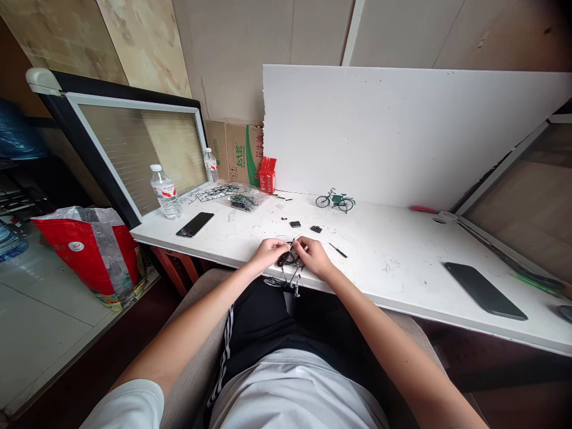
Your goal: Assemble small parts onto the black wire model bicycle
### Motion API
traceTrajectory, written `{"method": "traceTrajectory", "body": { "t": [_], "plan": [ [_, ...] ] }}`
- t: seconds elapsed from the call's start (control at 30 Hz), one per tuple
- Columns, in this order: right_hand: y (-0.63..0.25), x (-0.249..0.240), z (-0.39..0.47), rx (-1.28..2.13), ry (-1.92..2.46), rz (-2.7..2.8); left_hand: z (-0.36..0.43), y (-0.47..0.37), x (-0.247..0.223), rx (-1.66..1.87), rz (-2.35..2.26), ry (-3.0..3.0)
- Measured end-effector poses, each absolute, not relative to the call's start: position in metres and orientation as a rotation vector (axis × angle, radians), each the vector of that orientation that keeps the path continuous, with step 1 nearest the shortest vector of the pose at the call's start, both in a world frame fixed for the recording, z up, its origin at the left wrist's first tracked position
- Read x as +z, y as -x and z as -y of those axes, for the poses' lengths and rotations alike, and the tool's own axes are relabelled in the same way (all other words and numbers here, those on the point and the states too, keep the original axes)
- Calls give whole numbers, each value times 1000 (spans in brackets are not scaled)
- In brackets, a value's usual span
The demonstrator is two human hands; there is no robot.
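At the table's front edge, a small black model bicycle point(291, 273) is held between my two hands. My left hand point(269, 251) pinches it from the left, fingers closed near its upper part. From the other side, the fingers of my right hand point(313, 255) close on the same model, fingertips almost meeting the left ones. One wheel and thin frame bars hang past the edge over my lap. My fingertips hide just which piece each grips. A thin black stick point(338, 249) lies right of my right hand. Small black parts point(316, 229) rest beyond my hands.
A green model bicycle point(335, 201) stands farther back on the white table point(379, 250). Left are a phone point(195, 224), a water bottle point(165, 193), a plastic bag of parts point(243, 201) and a red box point(268, 175). A dark flat device point(486, 290) lies right.
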State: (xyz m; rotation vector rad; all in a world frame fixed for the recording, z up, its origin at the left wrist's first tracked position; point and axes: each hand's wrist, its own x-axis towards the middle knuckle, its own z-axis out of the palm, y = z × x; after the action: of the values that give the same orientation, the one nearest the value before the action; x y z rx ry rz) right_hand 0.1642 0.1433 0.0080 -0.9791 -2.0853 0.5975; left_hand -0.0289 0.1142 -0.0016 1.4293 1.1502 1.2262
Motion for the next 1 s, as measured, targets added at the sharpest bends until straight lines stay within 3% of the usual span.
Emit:
{"method": "traceTrajectory", "body": {
  "t": [1.0],
  "plan": [
    [-167,13,-142,571,1004,2061,-119,31,-8,1246,-1126,-1371]
  ]
}}
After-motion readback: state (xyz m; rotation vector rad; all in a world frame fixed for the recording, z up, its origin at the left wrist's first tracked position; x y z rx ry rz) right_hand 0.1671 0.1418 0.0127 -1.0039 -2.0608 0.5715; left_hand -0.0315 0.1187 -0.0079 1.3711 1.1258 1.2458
